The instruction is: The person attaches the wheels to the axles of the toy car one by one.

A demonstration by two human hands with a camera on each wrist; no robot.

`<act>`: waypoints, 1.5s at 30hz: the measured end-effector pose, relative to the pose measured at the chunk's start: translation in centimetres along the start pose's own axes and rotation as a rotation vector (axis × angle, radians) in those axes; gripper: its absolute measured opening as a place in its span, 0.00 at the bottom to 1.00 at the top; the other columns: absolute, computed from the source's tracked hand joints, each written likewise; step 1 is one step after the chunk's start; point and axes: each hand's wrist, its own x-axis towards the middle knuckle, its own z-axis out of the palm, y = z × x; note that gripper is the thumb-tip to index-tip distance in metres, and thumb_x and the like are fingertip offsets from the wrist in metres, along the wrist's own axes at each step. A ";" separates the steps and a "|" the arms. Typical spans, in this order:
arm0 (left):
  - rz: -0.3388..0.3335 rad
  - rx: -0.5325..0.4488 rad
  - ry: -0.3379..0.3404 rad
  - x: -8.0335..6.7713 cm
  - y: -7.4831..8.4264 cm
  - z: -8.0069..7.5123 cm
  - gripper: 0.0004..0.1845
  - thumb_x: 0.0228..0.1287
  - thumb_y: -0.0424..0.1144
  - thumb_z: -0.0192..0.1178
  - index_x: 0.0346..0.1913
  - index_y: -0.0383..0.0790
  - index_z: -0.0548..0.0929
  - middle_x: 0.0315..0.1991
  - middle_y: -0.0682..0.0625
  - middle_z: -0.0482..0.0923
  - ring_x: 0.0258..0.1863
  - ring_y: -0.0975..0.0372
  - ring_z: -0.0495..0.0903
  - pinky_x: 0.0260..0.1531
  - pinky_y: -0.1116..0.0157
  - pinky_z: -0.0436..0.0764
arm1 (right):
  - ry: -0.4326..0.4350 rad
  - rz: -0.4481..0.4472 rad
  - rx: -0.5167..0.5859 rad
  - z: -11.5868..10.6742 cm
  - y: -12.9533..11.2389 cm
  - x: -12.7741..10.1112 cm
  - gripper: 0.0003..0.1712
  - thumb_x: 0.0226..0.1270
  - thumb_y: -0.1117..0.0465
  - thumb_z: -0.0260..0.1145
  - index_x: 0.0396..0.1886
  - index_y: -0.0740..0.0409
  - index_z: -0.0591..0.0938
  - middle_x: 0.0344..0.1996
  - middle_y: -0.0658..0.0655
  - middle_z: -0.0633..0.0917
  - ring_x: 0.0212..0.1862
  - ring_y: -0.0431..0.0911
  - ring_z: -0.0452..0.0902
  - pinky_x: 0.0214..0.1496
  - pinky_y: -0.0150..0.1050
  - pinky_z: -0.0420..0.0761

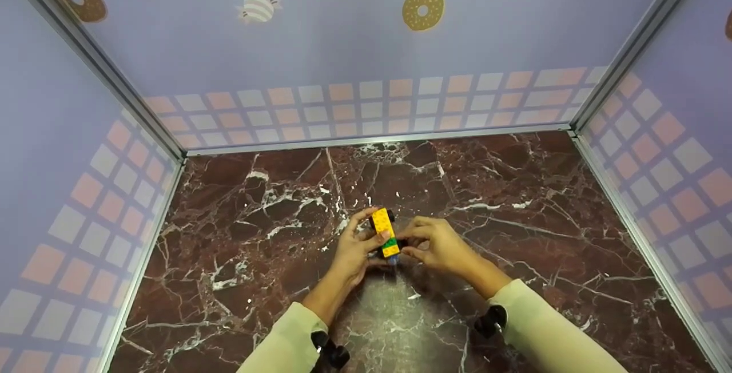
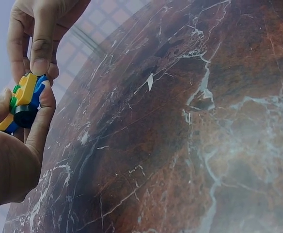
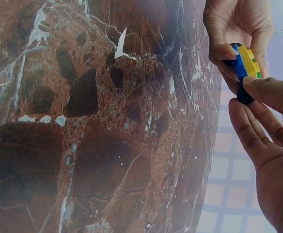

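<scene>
A small toy car [image 1: 382, 221] of building blocks, yellow and green on top, is between my hands over the middle of the table. Its blue base [image 3: 239, 65] and black wheels show in the wrist views. My left hand [image 1: 350, 253] grips the car from the left, its thumb lying across the top. From the right, my right hand [image 1: 441, 247] pinches a black wheel [image 3: 244, 95] on the car's side, thumb above and fingers beneath in the right wrist view. In the left wrist view another black wheel [image 2: 25, 116] faces the camera. Fingers cover part of the base.
The marbled dark-red tabletop [image 1: 257, 298] lies under both hands. Lilac walls with pink and white squares enclose it at the back [image 1: 343, 35], left and right. Metal strips run along the wall corners and the table's edges.
</scene>
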 end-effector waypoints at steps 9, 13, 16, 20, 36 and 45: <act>-0.009 -0.003 -0.002 -0.1 0.2 0.1 0.36 0.65 0.30 0.67 0.73 0.51 0.67 0.56 0.35 0.81 0.41 0.49 0.88 0.35 0.44 0.90 | 0.011 0.019 0.087 0.1 0.1 -0.1 0.15 0.58 0.67 0.77 0.47 0.60 0.90 0.36 0.57 0.86 0.37 0.47 0.87 0.41 0.38 0.91; -0.011 -0.007 -0.005 -0.1 0.2 0.2 0.35 0.65 0.30 0.67 0.72 0.51 0.68 0.54 0.37 0.82 0.41 0.50 0.88 0.35 0.44 0.91 | 0.009 0.039 0.115 0.1 0.2 -0.1 0.16 0.58 0.68 0.77 0.47 0.61 0.89 0.37 0.58 0.86 0.38 0.48 0.88 0.42 0.37 0.91; -0.012 -0.004 -0.012 -0.1 0.2 0.2 0.36 0.65 0.30 0.67 0.73 0.51 0.67 0.53 0.38 0.82 0.41 0.50 0.88 0.34 0.46 0.91 | 0.006 0.044 0.131 0.0 0.2 -0.2 0.16 0.58 0.69 0.77 0.47 0.62 0.89 0.37 0.58 0.86 0.38 0.49 0.88 0.42 0.36 0.91; -0.013 0.005 -0.018 -0.1 0.2 0.2 0.36 0.65 0.31 0.68 0.74 0.50 0.66 0.55 0.36 0.81 0.40 0.51 0.88 0.31 0.50 0.91 | 0.004 0.040 0.151 0.0 0.0 -0.2 0.15 0.57 0.69 0.77 0.46 0.62 0.89 0.37 0.59 0.87 0.39 0.51 0.88 0.43 0.38 0.91; -0.029 -0.009 -0.014 -0.2 0.2 0.3 0.36 0.65 0.31 0.67 0.73 0.52 0.66 0.56 0.36 0.81 0.41 0.51 0.88 0.31 0.51 0.91 | 0.030 0.036 0.189 0.3 0.2 -0.4 0.15 0.56 0.69 0.77 0.46 0.62 0.89 0.36 0.59 0.86 0.39 0.52 0.88 0.43 0.40 0.92; -0.027 -0.012 -0.022 -0.1 0.2 0.3 0.36 0.66 0.32 0.67 0.74 0.51 0.65 0.56 0.33 0.80 0.40 0.51 0.88 0.31 0.51 0.91 | 0.036 0.024 0.179 0.3 0.1 -0.3 0.16 0.55 0.70 0.78 0.45 0.62 0.89 0.37 0.59 0.87 0.38 0.52 0.88 0.43 0.42 0.92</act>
